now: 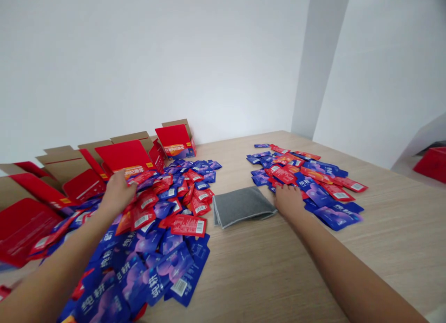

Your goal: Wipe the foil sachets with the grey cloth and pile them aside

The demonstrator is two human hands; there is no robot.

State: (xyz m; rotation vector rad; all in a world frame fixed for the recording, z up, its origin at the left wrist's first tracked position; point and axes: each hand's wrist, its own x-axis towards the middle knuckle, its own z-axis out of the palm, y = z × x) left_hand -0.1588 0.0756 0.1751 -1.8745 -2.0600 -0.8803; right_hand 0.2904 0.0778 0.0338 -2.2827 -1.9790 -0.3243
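Observation:
My left hand [117,193] is over the left edge of a big heap of red and blue sachets [167,204], close to a red sachet [142,177]. It is blurred, and I cannot make out whether its fingers hold that sachet. At the near edge of a smaller pile of sachets [284,173], my right hand [290,201] rests low with its fingers curled down. Whatever lies under those fingers is hidden. A folded grey cloth [244,206] lies between the two heaps, its right corner beside my right hand.
Several open red cartons with brown flaps [121,152] stand in a row along the left. Another open red carton [176,142] stands further back. The wooden tabletop [251,267] meets a white wall [226,58]. Beyond its right edge is a red object [432,164].

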